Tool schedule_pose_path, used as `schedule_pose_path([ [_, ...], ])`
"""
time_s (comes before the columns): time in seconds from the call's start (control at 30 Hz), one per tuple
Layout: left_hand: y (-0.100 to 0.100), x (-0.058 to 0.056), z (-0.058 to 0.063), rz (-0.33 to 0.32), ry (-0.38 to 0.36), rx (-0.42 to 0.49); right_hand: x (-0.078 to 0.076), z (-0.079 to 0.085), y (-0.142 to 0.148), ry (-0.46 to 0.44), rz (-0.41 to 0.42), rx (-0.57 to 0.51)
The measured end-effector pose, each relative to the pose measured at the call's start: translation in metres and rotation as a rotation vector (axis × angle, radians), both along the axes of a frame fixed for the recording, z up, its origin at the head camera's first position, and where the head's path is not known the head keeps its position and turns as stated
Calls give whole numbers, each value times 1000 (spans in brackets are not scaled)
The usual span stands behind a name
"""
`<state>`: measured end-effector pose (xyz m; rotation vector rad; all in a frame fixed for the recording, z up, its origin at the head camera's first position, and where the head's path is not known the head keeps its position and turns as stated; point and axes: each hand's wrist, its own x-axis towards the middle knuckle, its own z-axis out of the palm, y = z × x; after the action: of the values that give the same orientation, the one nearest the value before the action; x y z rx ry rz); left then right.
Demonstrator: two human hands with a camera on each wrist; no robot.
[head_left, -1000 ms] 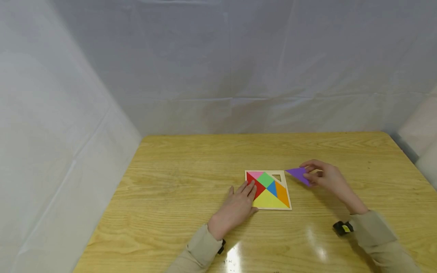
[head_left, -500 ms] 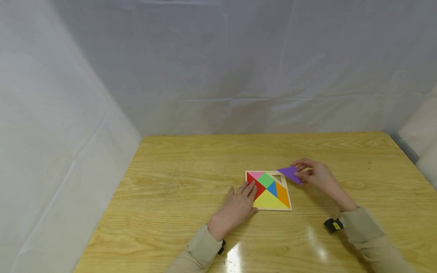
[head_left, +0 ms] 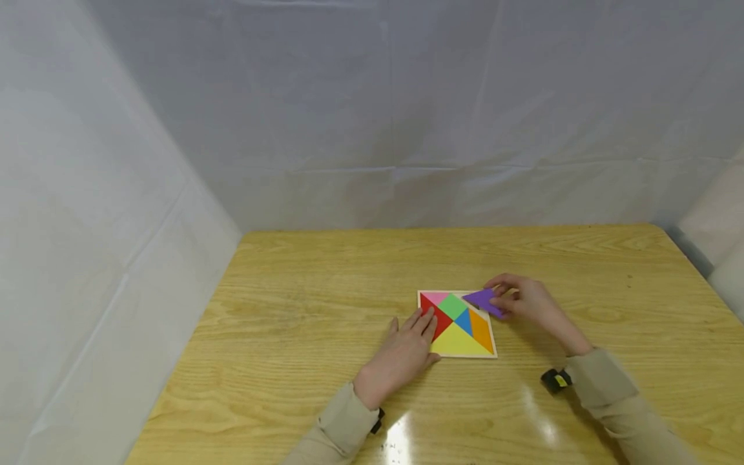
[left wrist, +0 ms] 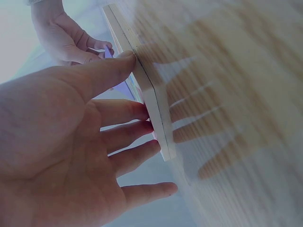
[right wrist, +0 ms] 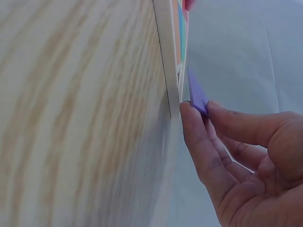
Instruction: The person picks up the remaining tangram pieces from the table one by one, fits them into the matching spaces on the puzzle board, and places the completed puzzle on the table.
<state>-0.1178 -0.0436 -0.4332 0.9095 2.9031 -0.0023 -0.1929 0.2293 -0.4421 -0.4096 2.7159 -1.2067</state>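
Observation:
A tangram board with a pale wooden frame lies on the table, filled with red, pink, green, blue, orange and yellow pieces. My left hand rests on its left side, straight fingers over the red triangle and the thumb at the front edge. In the left wrist view those fingertips lie along the board's edge. Between thumb and fingers, my right hand pinches a purple triangle. The triangle overlaps the board's far right corner, covering most of the recess there; in the right wrist view it is tilted.
The wood-grain table spreads around the board, widest to the left. A pale sheet hangs behind the far edge, and another stands along the left. A small black device sits at the right wrist.
My right hand has moved left with the purple triangle, from beside the board to over its far right corner. The left hand and the board have stayed still.

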Motion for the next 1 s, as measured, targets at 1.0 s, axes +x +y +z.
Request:
schedule_pose_path([
  [1.0, 0, 0, -2, -8, 19, -21, -13, -2, -21, -76, -31, 44],
])
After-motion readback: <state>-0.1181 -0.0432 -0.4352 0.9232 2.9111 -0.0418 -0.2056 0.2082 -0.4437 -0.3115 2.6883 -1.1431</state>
